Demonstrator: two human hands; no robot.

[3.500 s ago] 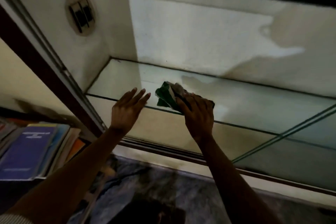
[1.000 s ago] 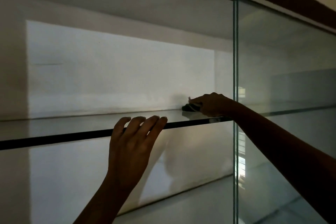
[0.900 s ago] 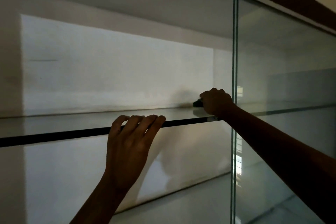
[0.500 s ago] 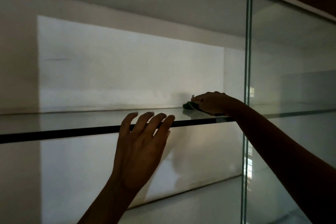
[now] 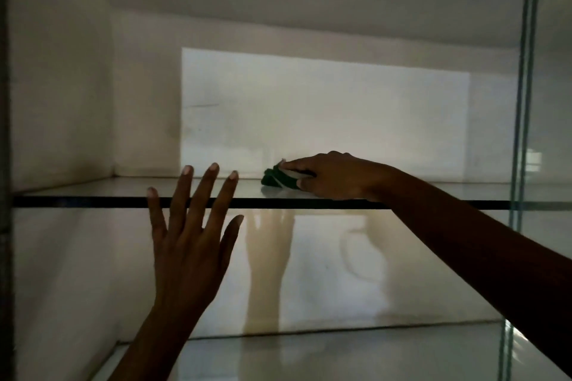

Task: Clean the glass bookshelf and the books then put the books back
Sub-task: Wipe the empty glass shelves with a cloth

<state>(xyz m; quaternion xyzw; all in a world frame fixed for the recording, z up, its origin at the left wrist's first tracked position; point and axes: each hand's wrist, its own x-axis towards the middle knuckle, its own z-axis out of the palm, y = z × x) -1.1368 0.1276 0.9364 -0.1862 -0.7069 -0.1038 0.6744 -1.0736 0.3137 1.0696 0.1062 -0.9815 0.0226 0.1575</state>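
Two shelves show in the bookcase, and neither carries a book, so I judge the task to be in its wiping stage, with book cleaning and restocking still to come; how much glass is already clean cannot be read in this light. The right hand (image 5: pixel 334 176) lies on top of the glass shelf (image 5: pixel 93 192), towards its back and about midway along it. It holds the green cloth (image 5: pixel 274 179) down on the glass, with fingers (image 5: pixel 297 165) laid along the top of the cloth and the thumb tucked against its near side. The left hand (image 5: pixel 188 244) stands in front of the glass shelf with its fingers spread and straight, grasping nothing. Its tips rise just above the front edge, and whether they touch that edge cannot be told. The lower shelf (image 5: pixel 340 353) lies beneath the glass shelf, and the glass door panel (image 5: pixel 526 102) stands at its right end. Against the frame half a second earlier, the cloth and right hand sit farther along the glass shelf, away from the door panel. The left fingers, then bent over the front edge, are now straightened and fanned. The view has also swung to take in the side wall at the left end of the glass shelf. The books seen stacked beside the case some seconds earlier are out of view.
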